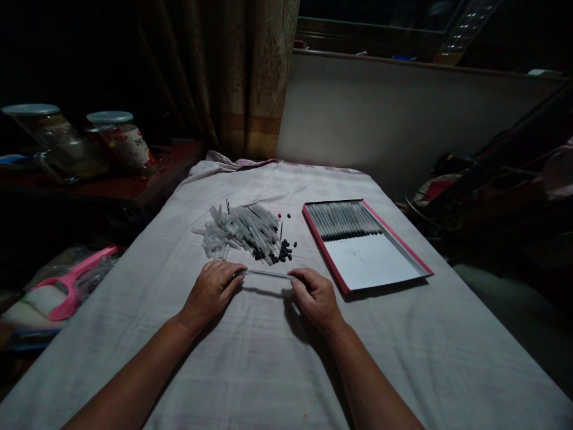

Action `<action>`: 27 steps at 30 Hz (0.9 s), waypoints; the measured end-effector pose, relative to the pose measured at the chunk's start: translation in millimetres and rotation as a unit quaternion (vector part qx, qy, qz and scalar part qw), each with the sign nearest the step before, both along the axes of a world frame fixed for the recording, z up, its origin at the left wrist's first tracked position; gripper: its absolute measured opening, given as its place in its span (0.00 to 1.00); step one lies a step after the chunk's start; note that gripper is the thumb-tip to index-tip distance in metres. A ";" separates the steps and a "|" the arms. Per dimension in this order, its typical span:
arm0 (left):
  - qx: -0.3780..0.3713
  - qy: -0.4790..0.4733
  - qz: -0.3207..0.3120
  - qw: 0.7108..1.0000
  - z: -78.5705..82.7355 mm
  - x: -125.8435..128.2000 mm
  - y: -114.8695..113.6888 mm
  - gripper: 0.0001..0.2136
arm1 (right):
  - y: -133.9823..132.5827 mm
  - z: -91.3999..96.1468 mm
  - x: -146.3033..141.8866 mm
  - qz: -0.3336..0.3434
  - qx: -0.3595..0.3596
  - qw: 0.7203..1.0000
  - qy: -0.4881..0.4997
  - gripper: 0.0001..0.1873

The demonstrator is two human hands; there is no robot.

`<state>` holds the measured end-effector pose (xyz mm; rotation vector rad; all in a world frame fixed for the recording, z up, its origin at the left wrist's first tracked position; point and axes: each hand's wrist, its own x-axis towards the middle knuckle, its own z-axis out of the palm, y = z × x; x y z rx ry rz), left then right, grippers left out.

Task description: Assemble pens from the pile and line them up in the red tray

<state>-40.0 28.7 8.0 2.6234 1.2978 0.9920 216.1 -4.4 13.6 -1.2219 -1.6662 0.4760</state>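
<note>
Between my two hands a thin clear pen is stretched level above the cloth. My left hand pinches its left end, and my right hand pinches the right end; both tips are hidden by the fingers. Just beyond lies a heap of translucent pen barrels and caps. Small black end plugs are scattered at the heap's right side, with one red plug farther back. To the right, a shallow red-edged box holds a row of pens with black ends along its far part.
A pale checked cloth covers the table. On a dark red side table at left stand a lidded jar and a glass jug. A pink-handled object lies low at left. Behind are a curtain and a wall.
</note>
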 end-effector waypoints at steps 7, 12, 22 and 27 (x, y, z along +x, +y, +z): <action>-0.010 -0.014 -0.023 1.000 2.7 2.8 -1.3 0.10 | -0.6 -2.2 -0.2 0.027 -0.033 0.999 -0.016 0.10; -0.011 -0.028 -0.061 0.998 1.2 9.1 -8.2 0.08 | -0.9 0.6 1.6 0.103 -0.109 0.987 -0.058 0.12; -0.001 -0.065 -0.097 0.993 2.4 11.1 -10.7 0.07 | 0.4 2.6 -0.8 0.133 -0.150 0.978 -0.065 0.12; 0.002 -0.068 -0.112 0.991 5.0 9.7 -12.0 0.08 | 1.5 -0.3 0.8 0.136 -0.147 0.978 -0.051 0.12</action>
